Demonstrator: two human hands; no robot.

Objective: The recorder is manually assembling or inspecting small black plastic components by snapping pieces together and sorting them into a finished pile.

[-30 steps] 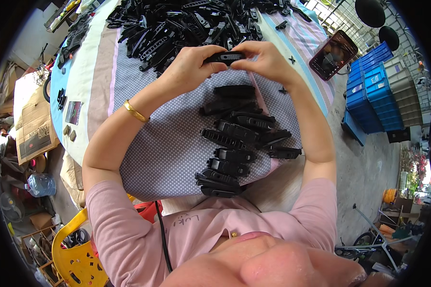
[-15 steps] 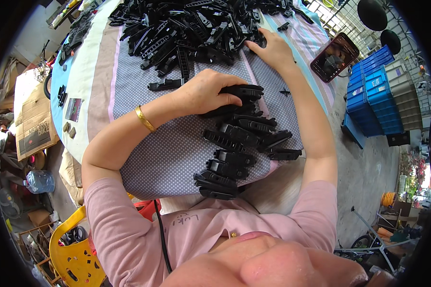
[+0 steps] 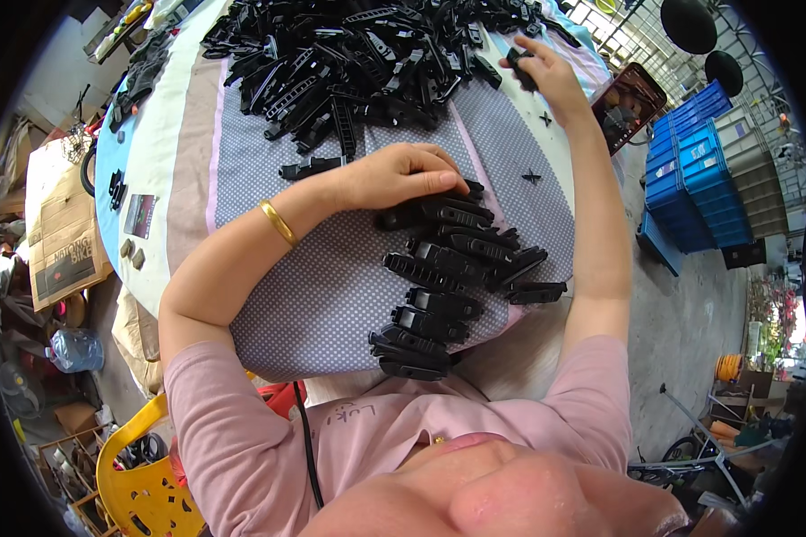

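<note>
Visibly, our right hand (image 3: 557,88) has its fingers clamped on a small black piece (image 3: 520,72), while our left hand (image 3: 398,179) curves over the far end of a row of black plastic parts (image 3: 448,261); we cannot tell whether those fingers grip. Elongated, some ribbed, they run toward us across the cloth-covered surface (image 3: 313,286), near a jumbled black heap (image 3: 358,63).

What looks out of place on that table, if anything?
Two small black cross-shaped pieces look astray: they lie loose on the tablecloth, apart from the heap of black plastic parts and shaped differently. Nothing looks spilled; fine damage I can't judge.
</note>
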